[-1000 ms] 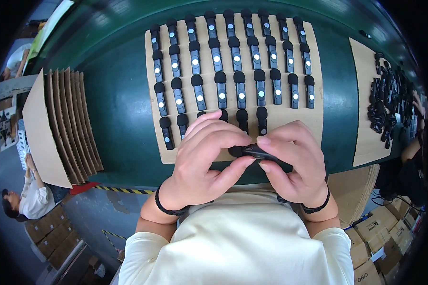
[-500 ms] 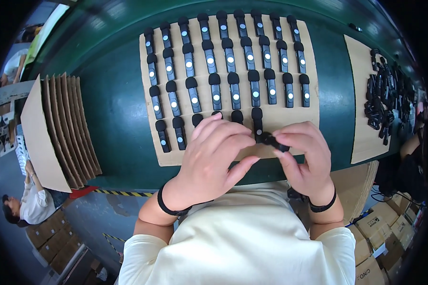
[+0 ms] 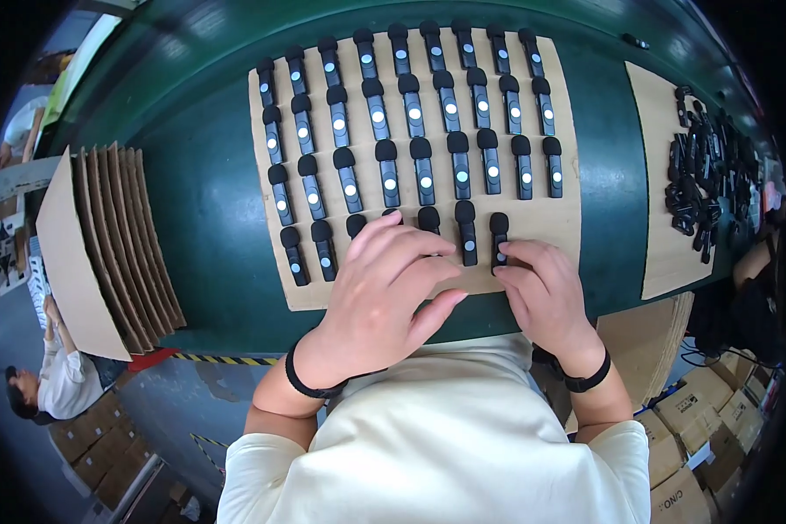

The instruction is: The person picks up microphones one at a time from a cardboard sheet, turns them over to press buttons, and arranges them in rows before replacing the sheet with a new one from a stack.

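A cardboard sheet (image 3: 561, 229) on the green table (image 3: 201, 201) carries rows of small black stick-shaped devices with round light dots. My right hand (image 3: 546, 297) rests at the near edge of the sheet, its fingertips touching the rightmost device of the front row (image 3: 499, 237). My left hand (image 3: 384, 284) lies flat over the sheet beside it, fingers spread and covering parts of two front-row devices (image 3: 428, 218). Neither hand lifts anything off the sheet.
A stack of cardboard sheets (image 3: 105, 244) leans at the table's left end. A second cardboard sheet (image 3: 655, 175) on the right holds a loose pile of black devices (image 3: 707, 175). Cardboard boxes (image 3: 699, 419) stand on the floor at the right. Another person (image 3: 52, 393) is at the lower left.
Both hands held a black device above the table edge, then moved forward and set it down at the right end of the front row. The left hand has spread flat.
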Action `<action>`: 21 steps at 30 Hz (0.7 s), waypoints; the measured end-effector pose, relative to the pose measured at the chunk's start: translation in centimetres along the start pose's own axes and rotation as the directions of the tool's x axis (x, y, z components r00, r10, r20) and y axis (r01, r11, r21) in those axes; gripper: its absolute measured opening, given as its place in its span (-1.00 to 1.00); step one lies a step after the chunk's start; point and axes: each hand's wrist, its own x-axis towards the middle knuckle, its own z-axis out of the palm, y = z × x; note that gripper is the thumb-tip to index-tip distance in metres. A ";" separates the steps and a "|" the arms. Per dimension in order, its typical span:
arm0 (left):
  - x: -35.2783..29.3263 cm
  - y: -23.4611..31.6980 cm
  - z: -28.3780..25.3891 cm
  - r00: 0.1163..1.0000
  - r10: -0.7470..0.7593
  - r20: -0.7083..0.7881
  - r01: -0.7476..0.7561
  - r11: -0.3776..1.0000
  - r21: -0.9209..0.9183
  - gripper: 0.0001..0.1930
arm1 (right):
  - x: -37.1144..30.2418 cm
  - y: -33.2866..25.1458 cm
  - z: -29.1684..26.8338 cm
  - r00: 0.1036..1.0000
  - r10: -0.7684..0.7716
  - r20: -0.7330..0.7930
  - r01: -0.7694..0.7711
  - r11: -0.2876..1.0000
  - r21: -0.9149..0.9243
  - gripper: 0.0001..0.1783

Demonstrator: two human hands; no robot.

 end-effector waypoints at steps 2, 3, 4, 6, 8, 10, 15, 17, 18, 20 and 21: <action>0.1 0.0 0.0 1.000 0.003 -0.001 -0.003 1.000 -0.003 -0.75 | 0.4 0.3 0.2 1.000 0.006 -0.014 -0.007 1.000 -0.015 -0.70; 0.1 0.1 -0.1 1.000 0.002 -0.001 -0.002 1.000 -0.005 -0.75 | 0.6 0.5 0.1 1.000 0.009 -0.021 -0.010 1.000 -0.023 -0.70; 0.2 0.1 -0.1 1.000 0.001 -0.002 -0.001 1.000 -0.009 -0.75 | 0.8 0.5 0.1 1.000 0.011 -0.023 -0.012 1.000 -0.029 -0.70; 0.3 0.1 -0.2 1.000 0.009 -0.007 -0.009 1.000 -0.017 -0.75 | 1.2 0.7 -0.2 1.000 0.000 -0.011 0.000 0.999 -0.043 -0.69; 0.4 0.2 -0.3 1.000 0.006 -0.009 -0.006 1.000 -0.019 -0.76 | 1.6 0.7 -0.7 1.000 -0.006 -0.006 0.006 0.998 -0.065 -0.68; 0.4 0.2 -0.5 1.000 0.018 -0.018 -0.018 0.999 -0.029 -0.76 | 1.9 0.2 -1.4 0.999 0.043 0.016 -0.043 0.999 0.028 -0.68; 0.4 0.2 -1.0 0.999 0.010 -0.045 -0.013 0.998 -0.055 -0.77 | 3.1 2.3 -5.8 0.993 0.119 -0.020 -0.118 0.992 0.044 -0.66; 0.5 0.1 -1.1 0.999 0.010 -0.052 -0.014 0.997 -0.074 -0.78 | 4.2 4.0 -8.0 0.991 0.118 -0.066 -0.122 0.991 -0.047 -0.64; 0.5 0.2 -1.3 0.998 0.010 -0.056 -0.014 0.997 -0.071 -0.78 | 5.0 5.2 -8.8 0.988 0.108 -0.107 -0.121 0.985 -0.123 -0.62; 0.5 0.1 -1.4 0.998 0.008 -0.065 -0.014 0.995 -0.101 -0.79 | 6.5 8.5 -10.3 0.983 0.142 -0.121 -0.158 0.977 -0.140 -0.61; 0.5 0.1 -1.5 0.998 0.005 -0.069 -0.013 0.993 -0.117 -0.80 | 7.4 10.6 -10.8 0.975 0.178 -0.132 -0.194 0.973 -0.124 -0.62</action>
